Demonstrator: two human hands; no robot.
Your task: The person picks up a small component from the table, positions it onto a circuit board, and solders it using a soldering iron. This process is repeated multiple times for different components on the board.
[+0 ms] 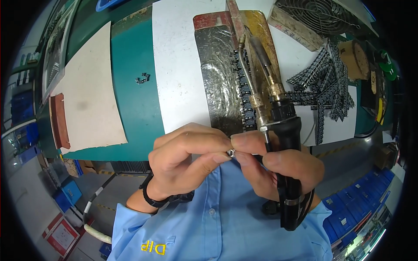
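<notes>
Close to the table's front edge, my left hand pinches a tiny shiny metal part between thumb and forefinger. The fingertips of my right hand meet it from the other side. That same hand grips a black soldering iron, its tip pointing away from me. A thin solder feed tube runs alongside the iron. Beneath the iron, a row of small black circuit boards lies along a worn, film-covered plate.
Right of the plate is a pile of black circuit board strips. Behind it stand a fan grille and a brown round block. Several small metal parts lie on the green mat, beside a cardboard sheet.
</notes>
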